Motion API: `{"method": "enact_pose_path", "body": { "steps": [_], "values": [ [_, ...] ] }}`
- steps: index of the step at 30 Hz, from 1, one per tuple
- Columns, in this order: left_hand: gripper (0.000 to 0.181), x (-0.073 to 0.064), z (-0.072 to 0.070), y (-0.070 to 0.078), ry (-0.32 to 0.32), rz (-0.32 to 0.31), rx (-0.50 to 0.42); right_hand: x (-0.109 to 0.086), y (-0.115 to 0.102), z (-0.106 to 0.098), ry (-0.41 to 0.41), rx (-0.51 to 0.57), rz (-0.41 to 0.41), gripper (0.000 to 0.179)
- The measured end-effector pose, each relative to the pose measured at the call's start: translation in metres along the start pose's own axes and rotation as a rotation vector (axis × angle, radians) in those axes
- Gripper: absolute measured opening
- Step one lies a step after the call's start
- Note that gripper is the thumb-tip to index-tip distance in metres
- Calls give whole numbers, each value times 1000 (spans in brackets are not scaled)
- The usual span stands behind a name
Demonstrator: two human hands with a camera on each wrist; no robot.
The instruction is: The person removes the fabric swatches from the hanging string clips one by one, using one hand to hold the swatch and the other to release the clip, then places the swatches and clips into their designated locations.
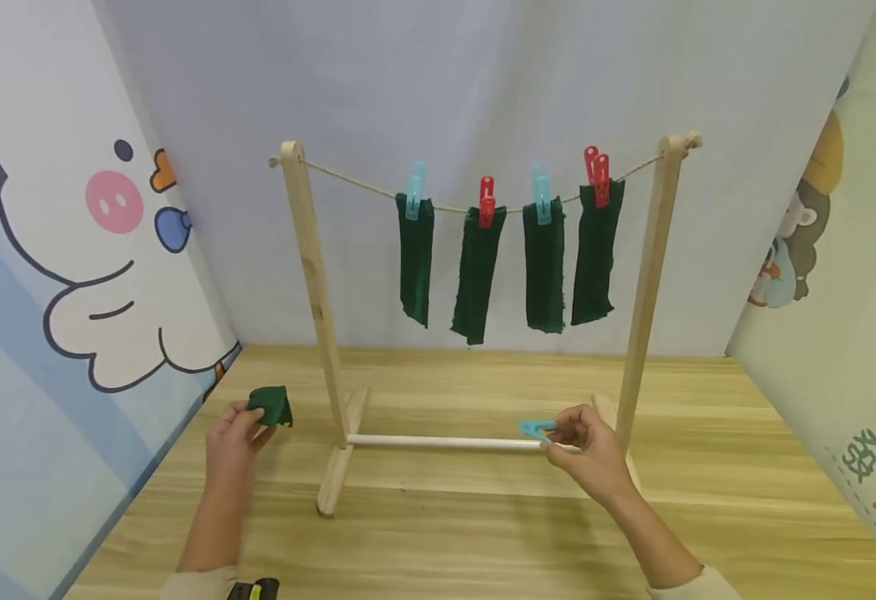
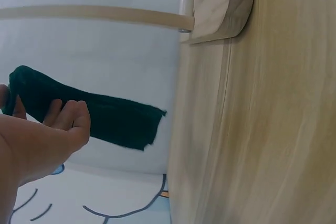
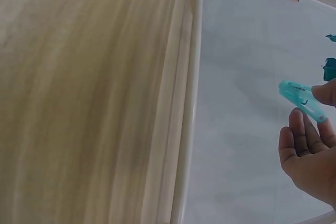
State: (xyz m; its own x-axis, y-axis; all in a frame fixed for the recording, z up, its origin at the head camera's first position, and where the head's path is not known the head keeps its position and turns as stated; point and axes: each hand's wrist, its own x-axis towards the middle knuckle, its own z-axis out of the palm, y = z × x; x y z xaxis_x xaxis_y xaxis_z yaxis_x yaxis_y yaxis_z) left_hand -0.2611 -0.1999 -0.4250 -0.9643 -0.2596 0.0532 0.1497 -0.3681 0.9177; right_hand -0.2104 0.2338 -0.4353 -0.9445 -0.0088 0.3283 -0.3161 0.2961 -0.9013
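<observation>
My left hand (image 1: 237, 435) pinches a dark green cloth strip (image 1: 271, 406) by one end, left of the wooden rack. In the left wrist view the strip (image 2: 113, 115) hangs down from the fingers, its loose end above the tabletop. At the rack's right side, my right hand (image 1: 586, 450) holds a light blue clothespin (image 1: 537, 429) between thumb and fingers. That clothespin (image 3: 300, 98) shows up close in the right wrist view. On the rack's rope (image 1: 347, 177) hang several green strips (image 1: 475, 275), held by blue clothespins (image 1: 414, 196) and red clothespins (image 1: 487, 202).
The rack has two wooden posts (image 1: 313, 292) on flat feet (image 1: 332, 483), joined low down by a white bar (image 1: 445, 442). It stands on a wood-grain table (image 1: 438, 533). Behind is a pale curtain (image 1: 483, 83), with cartoon-printed panels (image 1: 47, 250) at the sides.
</observation>
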Motion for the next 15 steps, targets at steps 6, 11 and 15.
{"method": "enact_pose_path", "body": {
  "steps": [6,11,15],
  "values": [
    [26,8,-11,-4,-84,-35,-90,-3,13,-7,-34,-52,65,32],
    [29,15,-22,-11,-124,-71,-132,-8,24,-15,-47,-73,78,29],
    [32,19,-30,-15,-157,-84,-184,-8,31,-21,-70,-70,82,29]
  ]
}}
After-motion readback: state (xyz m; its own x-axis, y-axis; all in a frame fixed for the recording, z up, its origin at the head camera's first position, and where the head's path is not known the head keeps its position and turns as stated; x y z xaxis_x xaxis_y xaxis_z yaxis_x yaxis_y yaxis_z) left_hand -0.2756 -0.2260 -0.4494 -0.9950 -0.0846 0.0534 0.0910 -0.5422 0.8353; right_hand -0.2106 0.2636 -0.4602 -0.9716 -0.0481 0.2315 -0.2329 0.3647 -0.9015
